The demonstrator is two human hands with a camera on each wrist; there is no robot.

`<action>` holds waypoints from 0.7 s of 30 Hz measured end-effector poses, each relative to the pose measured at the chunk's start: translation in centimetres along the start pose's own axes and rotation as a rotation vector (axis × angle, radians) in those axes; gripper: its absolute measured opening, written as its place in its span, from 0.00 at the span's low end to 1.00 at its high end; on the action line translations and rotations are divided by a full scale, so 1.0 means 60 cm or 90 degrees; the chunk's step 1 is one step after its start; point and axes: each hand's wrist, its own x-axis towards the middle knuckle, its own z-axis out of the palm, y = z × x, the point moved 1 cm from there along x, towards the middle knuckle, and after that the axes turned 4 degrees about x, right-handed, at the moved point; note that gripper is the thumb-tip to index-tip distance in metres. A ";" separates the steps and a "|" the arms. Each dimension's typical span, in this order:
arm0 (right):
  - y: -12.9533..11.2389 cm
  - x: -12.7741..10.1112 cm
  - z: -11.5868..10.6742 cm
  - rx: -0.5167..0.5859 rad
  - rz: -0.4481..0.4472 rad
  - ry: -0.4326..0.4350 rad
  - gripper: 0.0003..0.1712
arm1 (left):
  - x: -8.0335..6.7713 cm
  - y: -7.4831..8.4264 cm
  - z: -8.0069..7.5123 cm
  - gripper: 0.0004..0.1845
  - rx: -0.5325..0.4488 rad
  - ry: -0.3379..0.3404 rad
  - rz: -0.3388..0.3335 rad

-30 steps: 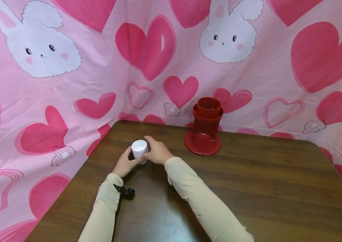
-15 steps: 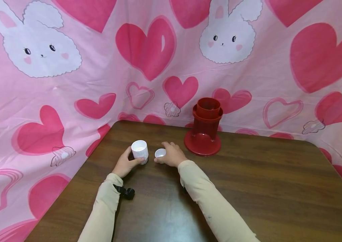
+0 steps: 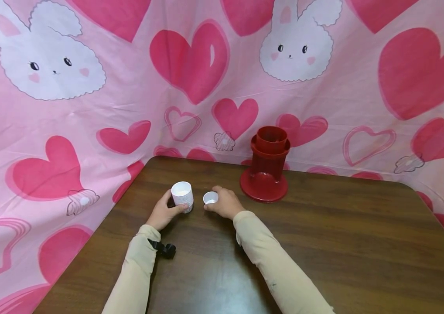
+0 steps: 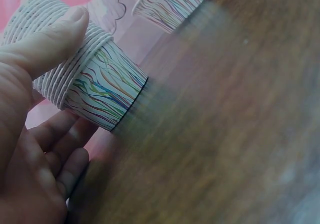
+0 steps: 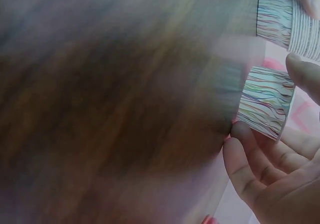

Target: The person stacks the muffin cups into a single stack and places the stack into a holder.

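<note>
A stack of nested white paper cups (image 3: pixel 181 195) stands at the left of the table, and my left hand (image 3: pixel 162 214) holds it with the thumb on the near side. In the left wrist view, wavy coloured lines cover the lowest cup (image 4: pixel 112 86), below the piled rims. Just right of the stack is a single paper cup (image 3: pixel 210 198) with the same pattern. My right hand (image 3: pixel 226 203) holds this cup from its right side. The right wrist view shows the thumb at the cup's rim (image 5: pixel 289 106) and fingers along the opposite side.
Toward the back of the brown wooden table (image 3: pixel 347 235), right of both hands, stands a red cylinder-shaped piece (image 3: pixel 267 168) on a wide round base. A pink heart-and-rabbit cloth (image 3: pixel 128 104) hangs behind and left of the table. A black strap device (image 3: pixel 163 249) sits on the left wrist.
My right hand has moved right from the stack, taking a single cup with it; over the last half second it shifted only slightly. My left hand has stayed at the stack.
</note>
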 end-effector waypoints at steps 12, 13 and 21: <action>0.002 0.003 -0.013 0.034 -0.036 0.043 0.35 | 0.000 0.003 0.000 0.41 0.004 0.001 -0.001; 0.001 0.003 -0.014 0.038 -0.039 0.045 0.35 | 0.000 0.003 0.000 0.41 0.007 -0.001 -0.004; -0.014 0.001 -0.021 0.088 -0.059 0.064 0.36 | 0.000 0.002 -0.001 0.42 0.002 -0.007 -0.011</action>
